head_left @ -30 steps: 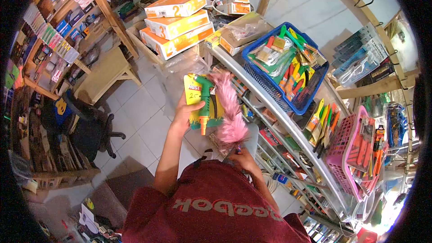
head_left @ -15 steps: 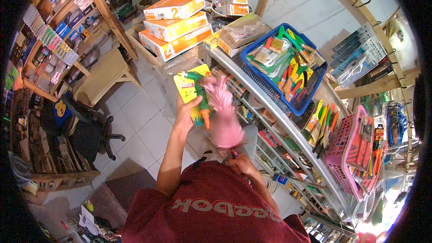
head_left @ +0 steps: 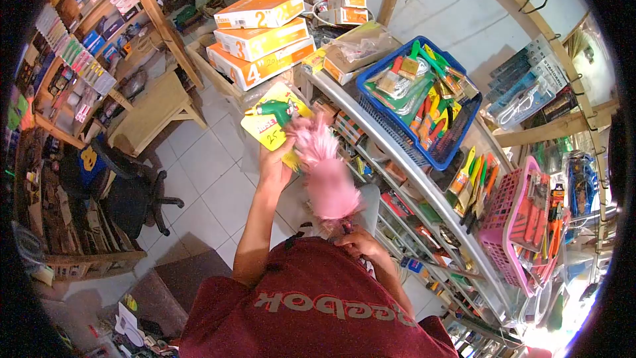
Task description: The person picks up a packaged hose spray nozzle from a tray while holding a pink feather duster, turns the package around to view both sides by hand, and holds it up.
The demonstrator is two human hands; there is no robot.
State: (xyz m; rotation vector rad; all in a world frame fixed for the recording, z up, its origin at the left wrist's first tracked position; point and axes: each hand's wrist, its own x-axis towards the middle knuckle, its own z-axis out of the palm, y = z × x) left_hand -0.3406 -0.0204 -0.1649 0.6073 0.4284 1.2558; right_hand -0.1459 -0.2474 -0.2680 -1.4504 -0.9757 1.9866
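A green hose nozzle (head_left: 277, 110) on a yellow card (head_left: 257, 134) marked "25" is held up in front of me. My left hand (head_left: 275, 164) is closed on its lower part, fingers partly covered by pink fluff. In my right hand (head_left: 360, 242), close to my shirt, is the handle of a pink feather duster (head_left: 329, 182). The duster's blurred tip lies against the right side of the card and hides the lower part of the nozzle.
To the right, a glass display counter (head_left: 397, 149) carries a blue basket (head_left: 437, 159) of paintbrushes and a pink basket (head_left: 507, 238) of tools. Orange-white boxes (head_left: 262, 43) are stacked ahead. A black chair (head_left: 136, 192) and a wooden bench (head_left: 156, 113) stand left on the tiled floor.
The nozzle and card have tilted, their top turning left. The feather duster's tip has shifted left, now covering the nozzle's lower part that showed before.
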